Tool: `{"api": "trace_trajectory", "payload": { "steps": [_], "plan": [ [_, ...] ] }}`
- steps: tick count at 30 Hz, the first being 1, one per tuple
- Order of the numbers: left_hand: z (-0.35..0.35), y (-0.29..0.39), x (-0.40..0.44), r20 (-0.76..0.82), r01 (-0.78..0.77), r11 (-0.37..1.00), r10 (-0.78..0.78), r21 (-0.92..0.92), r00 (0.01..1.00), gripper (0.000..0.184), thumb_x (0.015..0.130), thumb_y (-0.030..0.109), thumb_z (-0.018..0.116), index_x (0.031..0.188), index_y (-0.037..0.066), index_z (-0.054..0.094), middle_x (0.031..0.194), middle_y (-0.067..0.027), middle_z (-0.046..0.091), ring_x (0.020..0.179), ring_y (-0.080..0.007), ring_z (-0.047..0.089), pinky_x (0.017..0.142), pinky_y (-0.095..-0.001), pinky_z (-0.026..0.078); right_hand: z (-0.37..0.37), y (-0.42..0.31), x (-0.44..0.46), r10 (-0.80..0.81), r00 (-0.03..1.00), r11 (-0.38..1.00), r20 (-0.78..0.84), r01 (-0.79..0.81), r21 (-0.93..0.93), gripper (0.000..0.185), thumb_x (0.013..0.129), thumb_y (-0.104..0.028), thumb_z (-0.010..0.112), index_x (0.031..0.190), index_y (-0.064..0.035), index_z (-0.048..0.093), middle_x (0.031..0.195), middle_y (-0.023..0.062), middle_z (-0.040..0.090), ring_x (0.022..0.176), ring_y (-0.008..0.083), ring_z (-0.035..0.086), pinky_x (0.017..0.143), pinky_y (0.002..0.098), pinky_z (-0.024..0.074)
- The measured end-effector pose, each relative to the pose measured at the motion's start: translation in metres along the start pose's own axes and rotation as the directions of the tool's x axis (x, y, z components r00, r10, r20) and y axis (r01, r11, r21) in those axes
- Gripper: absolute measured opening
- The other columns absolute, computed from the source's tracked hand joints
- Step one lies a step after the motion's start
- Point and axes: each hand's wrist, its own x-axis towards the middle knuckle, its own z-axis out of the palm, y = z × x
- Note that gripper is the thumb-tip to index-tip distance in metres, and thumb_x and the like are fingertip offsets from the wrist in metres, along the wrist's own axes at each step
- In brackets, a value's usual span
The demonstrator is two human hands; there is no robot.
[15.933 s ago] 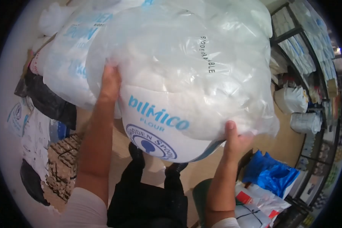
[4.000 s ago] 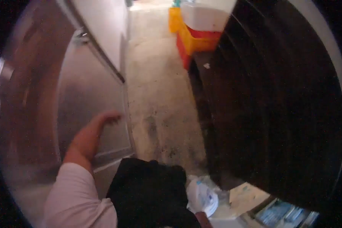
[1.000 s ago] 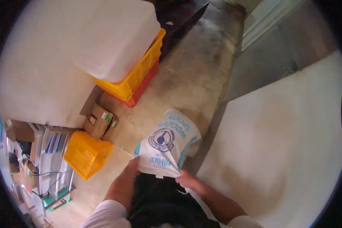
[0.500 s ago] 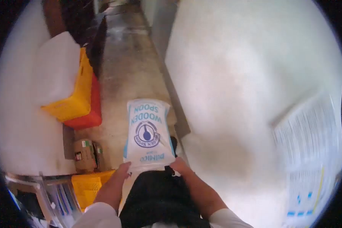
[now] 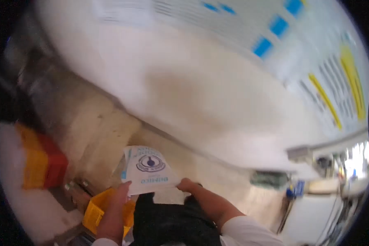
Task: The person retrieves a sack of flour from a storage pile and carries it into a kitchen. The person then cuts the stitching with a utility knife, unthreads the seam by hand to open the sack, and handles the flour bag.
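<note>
A white sack point(image 5: 149, 169) with a dark blue round logo and light blue lettering reading "Wooden Spoon" hangs out in front of my body, its far end tilted down and away. My left hand point(image 5: 125, 189) is closed on its near left corner. At the near right corner, my right hand point(image 5: 185, 185) grips the edge with fingers closed. The print is slightly blurred by motion, and the sack's underside is hidden.
To the left stand stacked yellow and red crates point(image 5: 56, 164). A yellow crate point(image 5: 95, 210) sits by my left forearm, near a cardboard box point(image 5: 77, 194). A pale wall point(image 5: 217, 98) carries posted sheets point(image 5: 330, 98). White equipment point(image 5: 311, 211) stands at right.
My view has swung to the right, bringing the wall sheets and the area at right into sight. Both hands still hold the sack, which now looks more foreshortened.
</note>
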Motion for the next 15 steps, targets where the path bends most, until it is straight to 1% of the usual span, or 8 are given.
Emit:
{"api": "trace_trajectory", "payload": {
  "steps": [1,3,4,6,8,9,12,15],
  "plan": [
    [-0.016,0.023,0.007,0.037,-0.01,0.998,0.008,0.064,0.999,0.041,0.08,0.038,0.057,0.106,0.006,0.054,0.088,-0.0089,0.057,0.071,-0.0217,0.052,0.05,-0.0377,0.04,0.038,0.012,-0.015,0.032,0.999,0.999,-0.017,-0.032,0.018,0.044,0.07,-0.04,0.056,0.077,0.0026,0.063,0.078,0.0212,0.062,0.07,0.0319,0.058,0.064,0.0408,0.0454],
    [-0.013,0.043,0.032,0.106,0.006,0.981,-0.027,0.194,0.994,0.039,0.08,0.038,0.057,0.102,0.006,0.056,0.084,-0.0083,0.057,0.068,-0.0215,0.052,0.05,-0.0376,0.039,0.083,-0.032,0.005,0.364,0.932,0.872,-0.006,-0.338,0.354,0.046,0.071,-0.042,0.056,0.08,0.0025,0.064,0.078,0.0208,0.062,0.07,0.0312,0.059,0.063,0.0409,0.0451],
    [-0.008,0.045,0.049,0.118,0.041,0.955,-0.079,0.294,0.99,0.039,0.08,0.038,0.057,0.101,0.005,0.056,0.082,-0.0081,0.057,0.067,-0.0214,0.051,0.05,-0.0374,0.039,0.113,-0.034,-0.007,0.488,0.869,0.715,0.081,-0.451,0.534,0.047,0.07,-0.042,0.057,0.08,0.0029,0.064,0.077,0.0208,0.062,0.069,0.0305,0.059,0.062,0.0409,0.045],
    [-0.014,0.072,0.074,0.248,-0.031,0.836,-0.127,0.548,0.96,0.036,0.081,0.038,0.056,0.102,0.008,0.056,0.082,-0.0072,0.057,0.064,-0.0206,0.051,0.046,-0.038,0.038,0.124,-0.076,-0.021,0.598,0.783,0.45,0.172,-0.505,0.736,0.043,0.069,-0.039,0.059,0.077,0.0033,0.064,0.069,0.0183,0.061,0.064,0.0276,0.058,0.06,0.0399,0.0445],
    [-0.023,0.079,0.082,0.372,-0.091,0.78,-0.189,0.619,0.909,0.034,0.081,0.038,0.055,0.102,0.011,0.057,0.082,-0.0067,0.057,0.062,-0.0196,0.051,0.045,-0.0382,0.037,0.129,-0.127,-0.041,0.728,0.658,0.164,0.194,-0.442,0.882,0.038,0.068,-0.035,0.061,0.074,0.0027,0.064,0.065,0.016,0.06,0.061,0.0254,0.057,0.058,0.0391,0.0439],
    [-0.022,0.086,0.074,0.323,-0.097,0.704,-0.195,0.704,0.926,0.033,0.081,0.038,0.055,0.101,0.012,0.057,0.082,-0.006,0.057,0.062,-0.0192,0.051,0.044,-0.0378,0.036,0.128,-0.14,-0.046,0.77,0.602,0.025,0.213,-0.361,0.932,0.036,0.067,-0.033,0.063,0.072,0.0024,0.064,0.063,0.0149,0.059,0.059,0.0242,0.056,0.057,0.0386,0.0436],
    [0.005,0.111,0.045,0.318,-0.193,0.497,-0.181,0.846,0.931,0.031,0.08,0.038,0.054,0.1,0.014,0.057,0.08,-0.0039,0.058,0.062,-0.018,0.05,0.043,-0.0358,0.034,0.145,-0.173,-0.067,0.834,0.533,0.005,0.145,-0.271,0.963,0.028,0.066,-0.026,0.063,0.069,0.0018,0.064,0.059,0.0122,0.057,0.057,0.0224,0.054,0.055,0.0377,0.043],
    [0.01,0.112,0.081,0.336,-0.237,0.361,-0.242,0.902,0.91,0.029,0.08,0.037,0.054,0.099,0.015,0.057,0.079,-0.0017,0.058,0.061,-0.017,0.05,0.042,-0.0335,0.034,0.157,-0.212,-0.075,0.838,0.499,-0.217,0.222,-0.069,0.974,0.027,0.067,-0.022,0.063,0.074,0.0035,0.065,0.072,0.016,0.062,0.066,0.025,0.058,0.06,0.0336,0.0445]
  ]
}}
